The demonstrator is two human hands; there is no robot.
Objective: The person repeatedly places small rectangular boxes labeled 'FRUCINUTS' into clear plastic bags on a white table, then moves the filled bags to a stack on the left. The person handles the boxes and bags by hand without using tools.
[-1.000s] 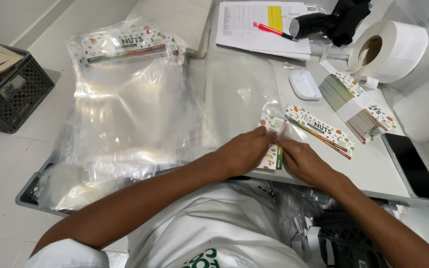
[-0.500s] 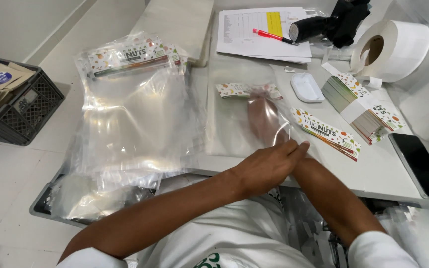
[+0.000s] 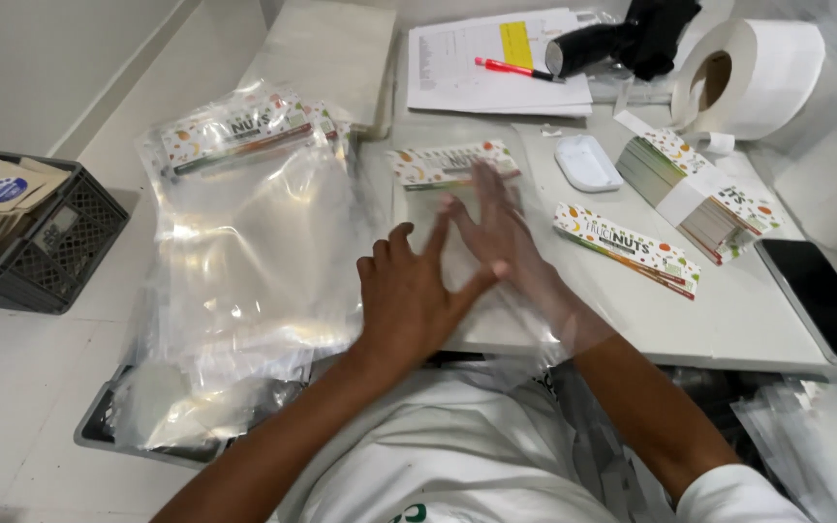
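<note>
On the white table (image 3: 728,320), just beyond the person, lies a clear plastic bag (image 3: 457,242) with a printed header card (image 3: 452,165) at its far end. Its long axis runs near to far, the card end pointing away. Both hands lie flat with fingers spread: the left hand (image 3: 409,300) presses on the bag, while the right hand (image 3: 501,232) seems to be inside it. I judge the header already fitted; the flattening is not finished. To the left a pile of finished bags (image 3: 254,252) waits, and to the right loose header cards (image 3: 627,247) remain.
</note>
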